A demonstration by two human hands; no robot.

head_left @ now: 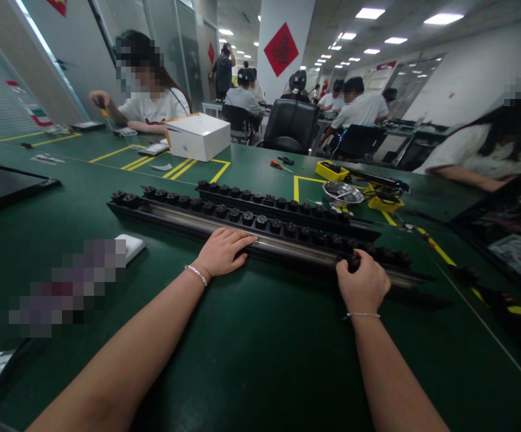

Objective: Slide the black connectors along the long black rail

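Note:
Across the green table lies a long black channel (pixel 179 222) with a shiny metallic inside, two small round black pieces sitting at its left end. My left hand (pixel 224 249) rests flat over its near edge, fingers stretched out. Toward the right end, my right hand (pixel 365 282) has thumb and fingers curled around a small round black piece (pixel 355 262) at the channel; the fingers partly hide it. Just behind runs a row of similar black, socket-like pieces (pixel 261 222). A second black strip (pixel 283 208) with more such pieces lies farther back.
Behind the strips are a white box (pixel 200 138), an orange screwdriver (pixel 281 165), a metal bowl (pixel 344 192) and yellow bins (pixel 331 171). A phone-like device (pixel 129 247) lies left. Dark-framed panels flank both sides. Co-workers sit across the table and at right.

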